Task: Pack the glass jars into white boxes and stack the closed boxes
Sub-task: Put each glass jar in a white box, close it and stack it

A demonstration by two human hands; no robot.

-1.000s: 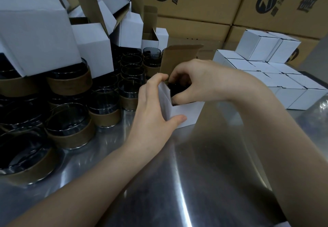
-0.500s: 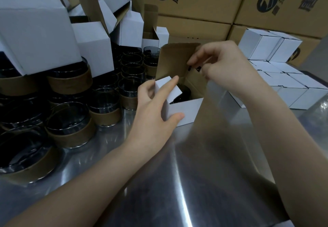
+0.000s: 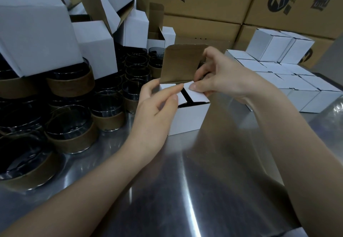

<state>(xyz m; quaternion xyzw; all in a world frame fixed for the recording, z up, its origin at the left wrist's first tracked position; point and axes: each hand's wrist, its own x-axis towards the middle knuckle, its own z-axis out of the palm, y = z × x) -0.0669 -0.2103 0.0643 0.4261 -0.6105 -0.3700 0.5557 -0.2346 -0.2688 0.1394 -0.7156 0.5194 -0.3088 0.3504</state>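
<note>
Box [image 3: 187, 119] between left hand [image 3: 156, 110] and right hand [image 3: 222, 81]

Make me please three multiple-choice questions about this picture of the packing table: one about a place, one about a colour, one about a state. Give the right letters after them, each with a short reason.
1. Where does the stack of closed white boxes stand, seen from the open box?
A. to its left
B. to its right
C. on top of it

2. What colour is the inner side of the open box's lid?
A. white
B. red
C. brown

3. In what state is that lid?
A. standing up
B. tucked shut
C. torn off

Answers:
1 B: the stack fills the right part of the steel table.
2 C: the raised flap shows bare brown card.
3 A: it rises behind the two side flaps, which the left hand and the right hand pinch.
</note>
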